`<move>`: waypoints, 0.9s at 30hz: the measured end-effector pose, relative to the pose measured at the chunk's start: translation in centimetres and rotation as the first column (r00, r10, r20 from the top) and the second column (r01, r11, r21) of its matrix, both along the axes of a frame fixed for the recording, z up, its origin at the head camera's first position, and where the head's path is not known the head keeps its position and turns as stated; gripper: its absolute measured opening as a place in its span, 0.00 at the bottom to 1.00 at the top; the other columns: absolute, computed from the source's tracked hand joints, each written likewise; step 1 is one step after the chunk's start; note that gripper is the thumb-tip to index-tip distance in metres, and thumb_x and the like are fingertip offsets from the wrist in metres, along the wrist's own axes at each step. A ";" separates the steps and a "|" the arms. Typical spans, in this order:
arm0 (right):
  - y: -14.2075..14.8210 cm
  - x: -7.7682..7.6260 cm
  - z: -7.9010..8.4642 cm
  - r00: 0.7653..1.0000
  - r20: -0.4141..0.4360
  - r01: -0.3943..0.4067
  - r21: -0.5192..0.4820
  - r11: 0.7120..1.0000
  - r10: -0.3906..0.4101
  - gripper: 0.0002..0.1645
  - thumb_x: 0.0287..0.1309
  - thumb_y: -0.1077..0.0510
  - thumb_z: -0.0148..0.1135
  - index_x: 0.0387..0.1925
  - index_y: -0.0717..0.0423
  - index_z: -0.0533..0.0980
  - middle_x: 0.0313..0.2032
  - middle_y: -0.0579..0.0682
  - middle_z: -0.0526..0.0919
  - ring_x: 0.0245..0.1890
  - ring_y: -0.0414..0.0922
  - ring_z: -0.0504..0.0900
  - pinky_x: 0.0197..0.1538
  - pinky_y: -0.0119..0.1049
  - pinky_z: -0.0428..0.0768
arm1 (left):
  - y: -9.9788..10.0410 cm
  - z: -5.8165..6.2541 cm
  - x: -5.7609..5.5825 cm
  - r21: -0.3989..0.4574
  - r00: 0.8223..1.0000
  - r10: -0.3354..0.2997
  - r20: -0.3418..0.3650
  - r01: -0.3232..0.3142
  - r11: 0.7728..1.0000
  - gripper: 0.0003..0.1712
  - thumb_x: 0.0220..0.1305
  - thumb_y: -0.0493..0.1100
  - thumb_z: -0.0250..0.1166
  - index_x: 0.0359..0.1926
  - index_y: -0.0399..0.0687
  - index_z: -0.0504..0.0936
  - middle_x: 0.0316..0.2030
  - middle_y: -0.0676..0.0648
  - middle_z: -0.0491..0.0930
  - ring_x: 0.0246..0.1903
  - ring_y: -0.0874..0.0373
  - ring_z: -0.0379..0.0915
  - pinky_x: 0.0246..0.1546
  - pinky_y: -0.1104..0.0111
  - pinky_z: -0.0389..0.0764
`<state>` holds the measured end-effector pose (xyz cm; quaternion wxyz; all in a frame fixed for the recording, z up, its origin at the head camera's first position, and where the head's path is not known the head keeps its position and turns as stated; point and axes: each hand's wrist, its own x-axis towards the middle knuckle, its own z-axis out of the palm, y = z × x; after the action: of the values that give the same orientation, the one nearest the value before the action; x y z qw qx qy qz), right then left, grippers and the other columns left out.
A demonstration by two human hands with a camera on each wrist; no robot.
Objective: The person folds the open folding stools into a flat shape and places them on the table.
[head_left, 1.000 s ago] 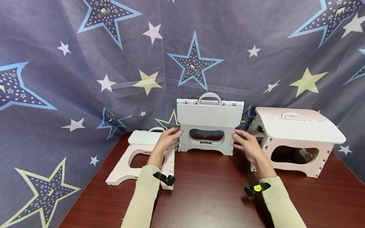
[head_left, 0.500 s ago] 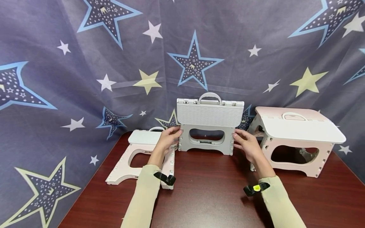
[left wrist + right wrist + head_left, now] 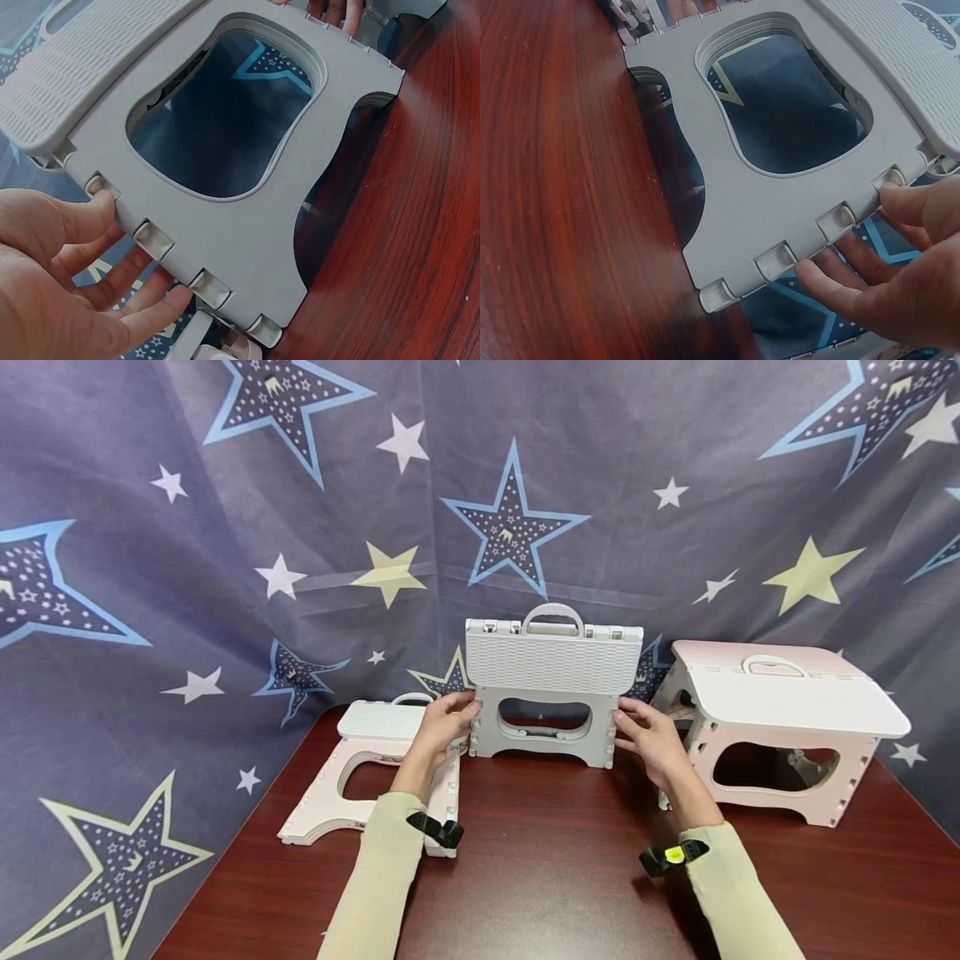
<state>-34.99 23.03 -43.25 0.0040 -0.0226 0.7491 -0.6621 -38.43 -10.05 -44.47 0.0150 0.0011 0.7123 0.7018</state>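
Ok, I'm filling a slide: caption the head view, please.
Left hand and right hand hold a folded grey stool by its edges, between a folded pink stool and an opened pink stool.

Dark-red wood-grain tabletop (image 3: 555, 877) bore: | left: pink-and-white folding stool (image 3: 326, 789) lay folded | far middle: gray folding stool (image 3: 551, 662) stood upright, folded | right: white-topped pink stool (image 3: 798, 702) stood unfolded on its legs

Back wall's pretty much all covered by a purple-grey cloth (image 3: 600, 460), printed with white, yellow and blue-edged stars, some with tiny crowns. On the dark reddish wood-look table (image 3: 540, 852), a folded pink-and-white stool (image 3: 330, 793) can be seen at the left, and an unfolded pink-and-white stool (image 3: 795, 702) is stood upright at the right.
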 end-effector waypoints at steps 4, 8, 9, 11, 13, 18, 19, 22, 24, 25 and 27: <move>0.0 0.0 0.0 1.000 -0.002 0.009 0.014 1.000 -0.009 0.30 0.77 0.57 0.52 0.73 0.68 0.62 0.50 0.46 0.78 0.44 0.27 0.79 0.52 0.32 0.85 | 0.0 -0.1 0.0 -0.013 1.000 0.003 -0.015 -0.003 1.000 0.21 0.74 0.39 0.61 0.64 0.37 0.77 0.56 0.36 0.79 0.52 0.53 0.76 0.64 0.47 0.77; 0.0 0.0 0.0 1.000 -0.002 0.010 0.019 1.000 -0.010 0.30 0.77 0.58 0.52 0.72 0.68 0.62 0.51 0.47 0.78 0.44 0.27 0.80 0.53 0.34 0.85 | 0.0 -0.1 -0.1 -0.025 1.000 0.000 -0.031 -0.001 1.000 0.21 0.74 0.38 0.61 0.64 0.39 0.77 0.51 0.41 0.80 0.48 0.56 0.76 0.63 0.47 0.78; 0.0 0.0 0.0 1.000 -0.005 0.008 0.018 1.000 -0.008 0.30 0.77 0.58 0.53 0.72 0.69 0.62 0.50 0.47 0.78 0.44 0.27 0.80 0.53 0.34 0.85 | 0.0 -0.1 -0.1 -0.025 0.999 -0.001 -0.035 0.000 1.000 0.21 0.73 0.38 0.62 0.65 0.39 0.77 0.50 0.42 0.80 0.48 0.56 0.76 0.63 0.47 0.78; 0.0 0.0 0.0 1.000 -0.010 0.005 0.012 1.000 -0.005 0.30 0.77 0.58 0.53 0.71 0.69 0.63 0.48 0.44 0.78 0.44 0.28 0.80 0.52 0.34 0.85 | 0.0 -0.1 -0.1 -0.021 0.999 -0.004 -0.041 0.003 1.000 0.21 0.73 0.38 0.61 0.65 0.39 0.77 0.50 0.42 0.80 0.47 0.56 0.76 0.63 0.47 0.78; 0.0 0.0 0.0 1.000 -0.016 0.004 0.004 1.000 -0.004 0.29 0.76 0.58 0.53 0.70 0.69 0.63 0.46 0.42 0.78 0.43 0.28 0.80 0.51 0.33 0.85 | 0.0 -0.1 -0.1 -0.021 0.999 -0.008 -0.046 0.007 1.000 0.21 0.73 0.38 0.61 0.65 0.39 0.77 0.50 0.41 0.79 0.47 0.56 0.76 0.63 0.47 0.78; -0.1 0.0 -0.1 1.000 -0.026 0.001 0.002 1.000 -0.001 0.28 0.76 0.58 0.54 0.69 0.70 0.64 0.46 0.42 0.78 0.44 0.29 0.80 0.51 0.34 0.86 | -0.1 -0.1 -0.1 -0.027 0.999 -0.008 -0.051 0.007 1.000 0.21 0.73 0.38 0.62 0.65 0.40 0.77 0.50 0.41 0.79 0.45 0.57 0.76 0.61 0.49 0.79; -0.1 0.0 -0.1 1.000 -0.026 0.001 0.003 1.000 -0.001 0.28 0.76 0.58 0.54 0.69 0.70 0.64 0.46 0.43 0.78 0.44 0.29 0.80 0.51 0.34 0.86 | -0.1 -0.1 -0.1 -0.028 0.999 -0.007 -0.053 0.005 1.000 0.21 0.73 0.38 0.62 0.64 0.40 0.78 0.50 0.42 0.80 0.45 0.58 0.76 0.60 0.50 0.80; -0.1 -0.1 -0.1 1.000 -0.026 0.003 0.008 1.000 -0.002 0.29 0.76 0.58 0.54 0.70 0.69 0.64 0.46 0.43 0.78 0.44 0.29 0.80 0.52 0.35 0.86 | -0.1 -0.2 -0.2 -0.036 0.998 -0.001 -0.063 -0.002 0.999 0.21 0.73 0.38 0.62 0.64 0.40 0.78 0.48 0.43 0.80 0.42 0.60 0.76 0.57 0.53 0.81; -0.1 0.0 0.0 1.000 -0.026 0.005 0.013 1.000 -0.004 0.28 0.76 0.58 0.53 0.70 0.69 0.64 0.46 0.43 0.79 0.43 0.29 0.80 0.52 0.35 0.85 | -0.2 -0.3 -0.2 -0.040 0.997 0.001 -0.075 -0.004 0.999 0.20 0.73 0.37 0.63 0.63 0.39 0.79 0.47 0.43 0.81 0.41 0.61 0.76 0.55 0.55 0.82; -0.1 0.0 0.0 1.000 -0.026 0.004 0.015 1.000 -0.003 0.28 0.76 0.58 0.53 0.70 0.69 0.64 0.46 0.43 0.79 0.43 0.29 0.80 0.52 0.35 0.85 | -0.2 -0.3 -0.2 -0.042 0.997 0.001 -0.080 -0.005 0.999 0.20 0.72 0.37 0.63 0.63 0.39 0.79 0.47 0.43 0.81 0.41 0.61 0.76 0.54 0.56 0.82; -0.1 0.0 0.0 1.000 -0.027 0.001 0.023 1.000 0.000 0.28 0.77 0.58 0.53 0.70 0.69 0.63 0.46 0.43 0.79 0.44 0.29 0.80 0.53 0.36 0.85 | -0.2 -0.3 -0.2 -0.046 0.996 0.003 -0.092 -0.007 0.999 0.20 0.72 0.37 0.63 0.62 0.38 0.79 0.47 0.43 0.81 0.41 0.62 0.76 0.52 0.58 0.82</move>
<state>-34.97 22.95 -43.26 -0.0058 -0.0312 0.7567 -0.6530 -38.64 -10.20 -44.78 -0.0195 0.0313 0.7283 0.6842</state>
